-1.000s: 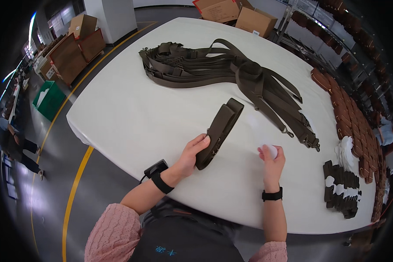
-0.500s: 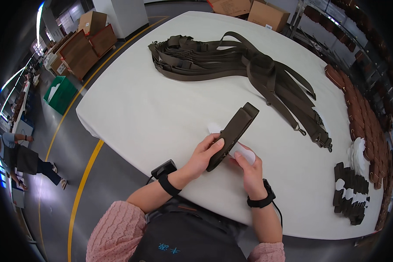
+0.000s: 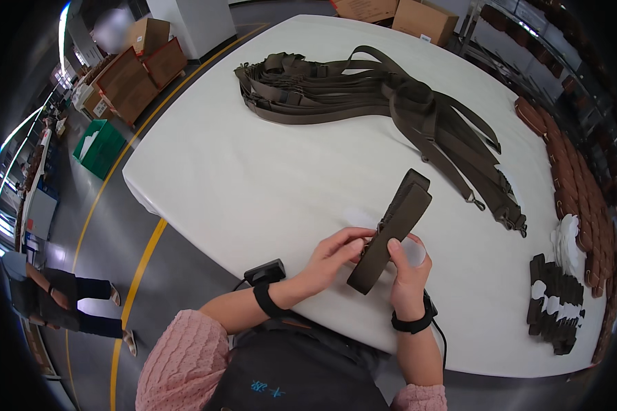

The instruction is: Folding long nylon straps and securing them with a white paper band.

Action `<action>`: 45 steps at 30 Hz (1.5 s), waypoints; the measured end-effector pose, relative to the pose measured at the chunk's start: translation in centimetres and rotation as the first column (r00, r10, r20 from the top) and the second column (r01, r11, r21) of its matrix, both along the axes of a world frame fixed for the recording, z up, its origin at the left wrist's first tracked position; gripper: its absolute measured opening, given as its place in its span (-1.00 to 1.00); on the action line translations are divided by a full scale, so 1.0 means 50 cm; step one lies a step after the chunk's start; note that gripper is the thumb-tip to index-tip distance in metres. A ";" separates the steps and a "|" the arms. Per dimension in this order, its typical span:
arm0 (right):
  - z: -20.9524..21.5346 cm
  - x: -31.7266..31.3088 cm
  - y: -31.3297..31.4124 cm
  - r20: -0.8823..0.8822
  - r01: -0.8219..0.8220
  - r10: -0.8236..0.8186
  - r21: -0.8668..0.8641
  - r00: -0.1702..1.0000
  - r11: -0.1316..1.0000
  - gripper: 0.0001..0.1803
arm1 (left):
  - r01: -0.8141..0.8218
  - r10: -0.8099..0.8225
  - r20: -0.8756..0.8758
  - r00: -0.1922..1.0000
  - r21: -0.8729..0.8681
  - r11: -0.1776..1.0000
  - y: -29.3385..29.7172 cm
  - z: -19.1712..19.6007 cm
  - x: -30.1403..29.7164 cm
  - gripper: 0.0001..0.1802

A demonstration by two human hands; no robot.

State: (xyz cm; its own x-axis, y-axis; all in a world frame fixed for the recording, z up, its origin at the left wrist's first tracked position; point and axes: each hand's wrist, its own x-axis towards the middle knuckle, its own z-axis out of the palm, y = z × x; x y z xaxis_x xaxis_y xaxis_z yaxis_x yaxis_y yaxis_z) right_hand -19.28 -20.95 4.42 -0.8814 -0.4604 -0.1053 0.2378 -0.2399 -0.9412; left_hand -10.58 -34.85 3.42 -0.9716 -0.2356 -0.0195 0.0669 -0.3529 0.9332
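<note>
A folded dark olive strap (image 3: 406, 212) is held tilted above the near part of the white table. My right hand (image 3: 409, 274) grips its right side, thumb on the flat face, with a piece of white paper (image 3: 414, 252) between the fingers. At the strap's left edge, my left hand (image 3: 336, 259) has its fingers closed by a metal clip partly hidden there. Farther off lies a long bundle of matching straps (image 3: 322, 92), with metal hooks (image 3: 514, 222) at its right end.
Several folded straps with white bands (image 3: 555, 308) lie at the table's right, beside white pieces (image 3: 567, 246) and rows of brown pouches (image 3: 576, 198). Cartons (image 3: 424, 20) stand behind the table (image 3: 206, 164). On the left floor are a green crate (image 3: 101, 152) and a walking person (image 3: 62, 294).
The folded strap has turned and shifted right, now gripped mainly by my right hand. My left hand has slid to its edge. The person at left has come nearer.
</note>
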 end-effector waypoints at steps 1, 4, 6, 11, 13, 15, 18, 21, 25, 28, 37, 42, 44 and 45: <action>0.002 -0.003 0.004 0.025 0.011 -0.010 -0.033 1.000 0.999 -0.60 | -0.024 0.020 0.091 0.996 0.040 0.999 -0.024 -0.019 0.014 -0.64; 0.007 -0.012 0.017 0.130 -0.073 0.098 -0.190 0.987 0.979 -0.59 | -0.032 0.022 0.361 0.932 0.021 0.999 -0.056 -0.007 0.020 -0.63; 0.002 -0.013 0.021 0.109 -0.117 0.135 -0.157 0.985 0.981 -0.58 | -0.057 0.038 0.216 0.976 0.084 0.995 -0.043 0.018 0.022 -0.65; -0.007 0.000 0.000 0.106 -0.181 0.177 0.037 0.979 0.983 -0.54 | -0.066 -0.020 -0.250 0.968 -0.332 0.941 -0.051 0.034 0.010 -0.74; -0.016 0.001 -0.005 0.091 -0.204 0.195 0.094 0.976 0.974 -0.55 | -0.088 -0.026 -0.254 0.967 -0.425 0.901 -0.062 0.021 0.014 -0.78; -0.012 0.002 -0.007 0.052 -0.235 0.229 0.212 0.972 0.949 -0.57 | -0.105 -0.036 -0.258 0.965 -0.513 0.852 -0.070 0.007 0.013 -0.81; -0.009 0.007 -0.016 0.081 -0.220 0.208 0.181 0.975 0.959 -0.59 | -0.171 0.073 -0.207 0.976 -0.507 0.845 -0.080 0.003 0.008 -0.86; -0.027 0.004 -0.014 0.035 -0.237 0.234 0.171 0.972 0.956 -0.61 | -0.136 -0.020 -0.212 0.977 -0.694 0.707 -0.088 0.028 -0.022 -0.91; -0.041 0.000 -0.014 -0.028 -0.119 0.129 0.229 0.991 0.966 -0.64 | -0.106 -0.146 -0.202 0.968 -0.864 0.493 -0.094 0.024 -0.068 -0.89; -0.056 -0.008 -0.008 -0.094 -0.078 0.121 0.371 0.988 0.925 -0.62 | 0.010 -0.163 -0.089 0.983 -0.850 0.526 -0.091 -0.004 -0.094 -0.85; -0.006 -0.038 0.061 0.095 -0.173 0.146 0.431 0.985 0.886 -0.69 | 0.102 -0.147 0.002 0.989 -0.733 0.673 -0.066 -0.042 -0.110 -0.82; 0.003 -0.024 0.041 0.213 -0.082 0.021 0.283 0.977 0.956 -0.73 | 0.096 -0.123 0.011 0.992 -0.692 0.716 -0.069 -0.045 -0.117 -0.82; -0.005 -0.026 0.032 0.204 -0.070 0.012 0.280 0.979 0.957 -0.74 | 0.105 -0.137 0.005 0.991 -0.675 0.730 -0.073 -0.049 -0.119 -0.83; -0.007 -0.028 0.029 0.205 -0.056 -0.004 0.287 0.979 0.956 -0.75 | 0.102 -0.131 0.007 0.991 -0.673 0.732 -0.074 -0.049 -0.118 -0.83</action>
